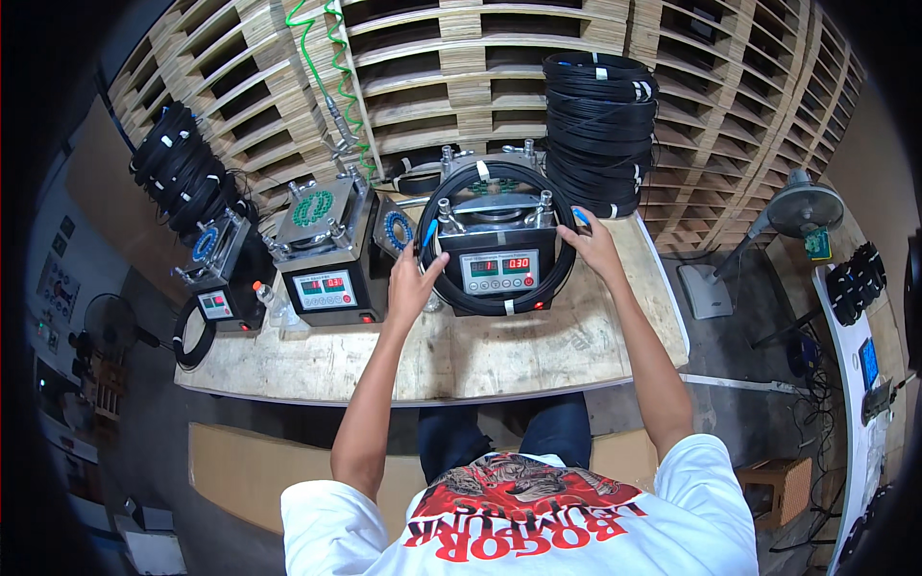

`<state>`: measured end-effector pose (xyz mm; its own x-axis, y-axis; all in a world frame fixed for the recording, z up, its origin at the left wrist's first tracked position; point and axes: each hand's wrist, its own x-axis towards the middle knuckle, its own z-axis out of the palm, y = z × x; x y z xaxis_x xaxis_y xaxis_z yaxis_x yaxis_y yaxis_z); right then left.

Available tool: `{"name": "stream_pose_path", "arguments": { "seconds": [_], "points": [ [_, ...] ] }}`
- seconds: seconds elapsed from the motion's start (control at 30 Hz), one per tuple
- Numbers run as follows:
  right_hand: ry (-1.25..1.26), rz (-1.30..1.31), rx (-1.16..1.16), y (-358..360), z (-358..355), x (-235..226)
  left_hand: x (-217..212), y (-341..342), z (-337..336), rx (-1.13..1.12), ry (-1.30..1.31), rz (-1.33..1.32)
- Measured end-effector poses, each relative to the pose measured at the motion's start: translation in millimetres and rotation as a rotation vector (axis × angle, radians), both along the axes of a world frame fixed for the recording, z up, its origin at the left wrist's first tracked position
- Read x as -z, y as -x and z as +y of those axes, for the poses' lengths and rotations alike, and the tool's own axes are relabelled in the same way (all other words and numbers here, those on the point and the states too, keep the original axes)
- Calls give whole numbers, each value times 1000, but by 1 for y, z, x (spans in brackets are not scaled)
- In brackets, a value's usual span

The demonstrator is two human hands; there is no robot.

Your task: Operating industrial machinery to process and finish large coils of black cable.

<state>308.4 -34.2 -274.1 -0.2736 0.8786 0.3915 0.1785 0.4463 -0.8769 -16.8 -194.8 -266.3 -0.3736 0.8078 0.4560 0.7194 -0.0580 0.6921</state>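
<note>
Between my two hands a coil of black cable (466, 301) is held up, bound with white ties at its top and bottom. My left hand (415, 280) is closed on the coil's left side, by a blue connector end (429, 233). On the opposite side my right hand (597, 248) grips the coil, and another blue tip (579, 216) shows at its fingers. Right behind the coil stands a black and metal machine (497, 257) with a lit digital panel, framed by the ring. Metal posts stand on its top plate.
Two similar machines, one with a green ring pattern (312, 206) and a smaller one (216, 298), stand to the left on the wooden table (461, 370). Tall stacks of black coils (600, 134) rise behind. Wooden pallets (413, 58) line the back. A fan (805, 206) stands at right.
</note>
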Motion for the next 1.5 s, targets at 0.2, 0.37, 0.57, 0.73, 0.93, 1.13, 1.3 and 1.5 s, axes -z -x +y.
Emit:
{"name": "stream_pose_path", "arguments": {
  "seconds": [0.2, 0.37, 0.57, 0.73, 0.93, 1.13, 1.3, 1.5],
  "points": [
    [121, 102, -79, 0, 6, 10, 12, 4, 10, -19, 145, -110],
    [-51, 273, -23, 2, 2, -4, -10, -6, 10, 77, -75, -224],
    [-189, 59, 90, -16, -49, -62, -73, -8, -39, 152, 112, -104],
    [-79, -260, 163, -38, -135, -24, -38, -16, -104, 226, 251, -81],
    [228, -486, 73, -43, -203, 58, 56, -11, -164, 248, 561, -127],
    [150, -674, 50, -45, -213, 101, 87, -11, -168, 294, 655, -47],
    [171, -684, 32, -41, -196, 102, 122, -8, -149, 249, 686, 89],
    [50, -846, 101, -51, -179, 114, 116, -1, -140, 150, 781, 117]
  ]
}}
